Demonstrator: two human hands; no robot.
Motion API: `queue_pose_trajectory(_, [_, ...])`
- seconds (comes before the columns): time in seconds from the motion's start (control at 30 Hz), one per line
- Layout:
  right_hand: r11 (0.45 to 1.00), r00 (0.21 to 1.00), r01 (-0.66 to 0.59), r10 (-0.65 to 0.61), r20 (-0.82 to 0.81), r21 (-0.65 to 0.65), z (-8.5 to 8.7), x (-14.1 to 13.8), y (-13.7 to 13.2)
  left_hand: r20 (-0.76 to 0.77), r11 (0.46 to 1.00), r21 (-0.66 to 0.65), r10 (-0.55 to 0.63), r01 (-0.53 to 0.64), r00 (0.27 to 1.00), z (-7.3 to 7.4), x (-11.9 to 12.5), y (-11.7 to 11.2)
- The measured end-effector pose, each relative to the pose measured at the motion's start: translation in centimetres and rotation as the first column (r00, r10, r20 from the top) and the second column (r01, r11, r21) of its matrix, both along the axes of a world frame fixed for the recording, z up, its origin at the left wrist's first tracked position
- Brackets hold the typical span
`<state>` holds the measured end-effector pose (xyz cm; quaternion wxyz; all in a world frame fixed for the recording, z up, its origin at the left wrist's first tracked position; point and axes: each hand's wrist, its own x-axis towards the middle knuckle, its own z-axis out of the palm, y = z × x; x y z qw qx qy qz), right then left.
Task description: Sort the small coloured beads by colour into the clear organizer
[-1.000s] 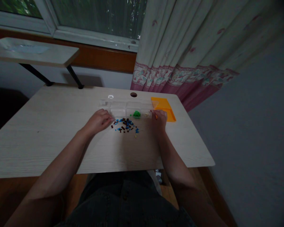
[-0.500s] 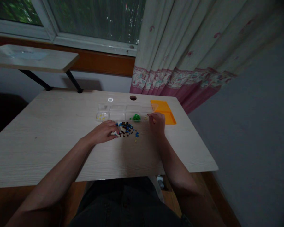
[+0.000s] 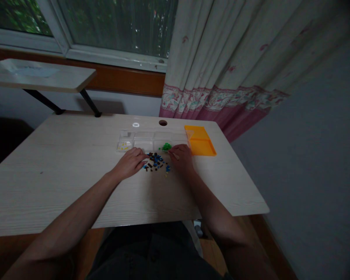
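On the pale wooden table (image 3: 61, 171), going from the left, small yellow pieces (image 3: 123, 146) lie scattered in the near left compartment of a clear plastic tray (image 3: 143, 144). The left hand (image 3: 130, 161) rests just in front of the tray, fingers bent, thumb a little apart from the forefinger at the pile's edge; I cannot tell if they grip a piece. Next comes the loose pile (image 3: 155, 159), tiny bright blue and dark brown pieces, some oblong, on the bare table, with 1 or more pale yellow bits nearest the person. Behind, vivid green pieces (image 3: 167, 147) sit heaped together. The right hand (image 3: 181, 158) has curled fingers beside them, their hold unclear. Rightmost is a flat orange tray (image 3: 202, 146).
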<state>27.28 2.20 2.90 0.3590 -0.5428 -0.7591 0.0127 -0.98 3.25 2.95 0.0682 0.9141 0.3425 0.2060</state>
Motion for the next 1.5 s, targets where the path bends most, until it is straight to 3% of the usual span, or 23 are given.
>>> queue_pose_trajectory(0.33, [0.982, 0.977, -0.182, 0.187, 0.099, -0.054, -0.4, -1.3, -0.2, 0.006, 0.999, -0.036, -0.004, 0.004, 1.0, 0.0, 0.1, 0.3])
queue_pose_trajectory(0.57, [0.989, 0.981, -0.126, 0.136, 0.14, -0.077, -0.1, -1.4, -0.5, -0.005, 1.0, -0.021, 0.018, -0.018, 1.0, -0.2, 0.1, 0.4])
queue_pose_trajectory(0.83, [0.975, 0.967, -0.132, 0.167, 0.193, -0.179, 0.1, -1.3, -0.8, -0.018, 1.0, 0.025, 0.019, -0.019, 1.0, -0.3, 0.7, 0.4])
queue_pose_trajectory(1.07, [0.973, 0.959, -0.134, 0.175, 0.225, -0.187, 0.4, -1.1, -0.7, -0.045, 0.997, 0.068, 0.031, -0.028, 0.999, 0.0, 1.2, 0.0])
queue_pose_trajectory(1.33, [0.989, 0.956, -0.087, 0.116, 0.268, -0.118, 0.1, -0.7, -0.3, 0.153, 0.993, 0.079, 0.076, -0.089, 0.985, 0.5, 0.4, 0.7])
queue_pose_trajectory(1.5, [0.984, 0.951, -0.117, 0.151, 0.27, -0.138, -0.1, -0.7, -0.2, 0.175, 0.995, 0.063, 0.071, -0.083, 0.982, 0.6, 0.6, 0.7])
